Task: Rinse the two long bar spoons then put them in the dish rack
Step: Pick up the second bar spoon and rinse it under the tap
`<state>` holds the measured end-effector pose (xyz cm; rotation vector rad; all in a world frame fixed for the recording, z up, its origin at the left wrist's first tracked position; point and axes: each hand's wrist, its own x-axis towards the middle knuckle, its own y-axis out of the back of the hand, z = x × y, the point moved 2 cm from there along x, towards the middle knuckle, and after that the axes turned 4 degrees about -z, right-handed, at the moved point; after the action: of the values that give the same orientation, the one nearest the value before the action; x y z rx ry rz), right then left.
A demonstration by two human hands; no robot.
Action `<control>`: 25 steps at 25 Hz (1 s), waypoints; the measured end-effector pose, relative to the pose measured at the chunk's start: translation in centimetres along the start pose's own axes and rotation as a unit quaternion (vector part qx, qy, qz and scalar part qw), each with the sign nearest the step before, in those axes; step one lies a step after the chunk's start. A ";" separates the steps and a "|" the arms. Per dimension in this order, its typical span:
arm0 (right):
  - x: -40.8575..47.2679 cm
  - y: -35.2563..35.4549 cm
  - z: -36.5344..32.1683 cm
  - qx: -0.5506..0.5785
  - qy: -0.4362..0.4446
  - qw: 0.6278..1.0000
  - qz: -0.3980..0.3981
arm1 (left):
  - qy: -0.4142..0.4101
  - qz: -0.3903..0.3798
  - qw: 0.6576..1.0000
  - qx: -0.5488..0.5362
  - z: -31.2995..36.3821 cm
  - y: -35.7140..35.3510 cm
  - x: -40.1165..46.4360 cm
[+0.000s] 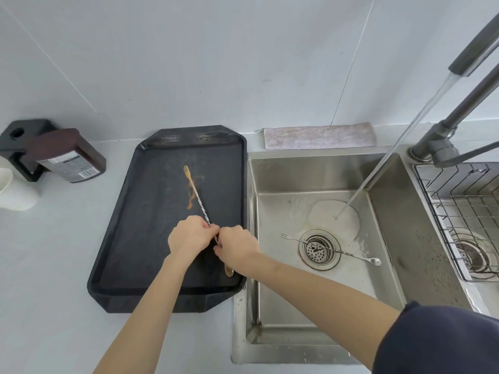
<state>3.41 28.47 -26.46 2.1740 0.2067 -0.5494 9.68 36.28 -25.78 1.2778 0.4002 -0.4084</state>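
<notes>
A long twisted bar spoon (199, 200), smeared brown, lies slanted over the black tray (140, 211), fork end far, bowl near. My left hand (190, 234) and my right hand (237, 247) both pinch its shaft near the middle, side by side. A second bar spoon (348, 254) lies flat on the sink floor (310, 287), across the round drain, fork end left, bowl right. The wire dish rack (464, 201) sits in the right basin with nothing on it that I can see.
Water runs from the tap (472, 52) into the sink, striking behind the drain. A folded cloth (318, 136) lies behind the sink. At the far left stand a dark bottle (70, 157), a black holder and a white cup (10, 190). Brown smears mark the tray.
</notes>
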 end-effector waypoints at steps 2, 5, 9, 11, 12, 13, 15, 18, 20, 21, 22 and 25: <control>0.0 0.3 0.5 0.074 -0.015 0.997 0.011 | -0.017 -0.002 0.999 -0.036 0.6 0.6 -0.4; -0.4 1.1 1.3 0.152 -0.016 0.988 0.031 | -0.051 0.003 0.994 -0.096 1.9 1.1 -1.0; -1.8 2.5 3.2 0.207 -0.023 0.976 0.068 | -0.100 0.002 0.983 -0.155 3.9 0.7 -2.3; -2.9 3.6 4.2 0.217 -0.027 0.972 0.080 | -0.129 0.015 0.976 -0.175 5.2 0.3 -3.3; -3.6 4.2 4.8 0.219 -0.026 0.972 0.079 | -0.142 0.020 0.973 -0.183 6.0 0.0 -3.9; -4.4 4.9 5.5 0.221 -0.022 0.972 0.073 | -0.155 0.023 0.970 -0.187 6.8 -0.3 -4.5; -6.0 6.4 7.1 0.227 -0.010 0.973 0.048 | -0.176 0.019 0.966 -0.190 8.2 -0.7 -5.4; -7.9 8.8 10.2 0.256 -0.030 0.964 0.065 | -0.202 -0.028 0.952 -0.230 9.9 -1.6 -6.6; -8.5 10.6 11.8 0.299 -0.044 0.948 0.105 | -0.221 -0.064 0.941 -0.249 11.0 -2.2 -7.4; -8.7 11.5 12.4 0.331 -0.044 0.935 0.121 | -0.231 -0.079 0.937 -0.252 11.7 -2.6 -7.8; -8.8 12.4 12.7 0.364 -0.042 0.921 0.132 | -0.240 -0.093 0.932 -0.255 12.3 -3.0 -8.3; -9.4 14.7 13.7 0.460 -0.035 0.872 0.162 | -0.254 -0.125 0.921 -0.269 14.1 -4.3 -9.4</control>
<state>-4.37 9.11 -18.98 3.0027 -0.5765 -0.5959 0.22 22.27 -21.23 0.5510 0.2063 -0.7664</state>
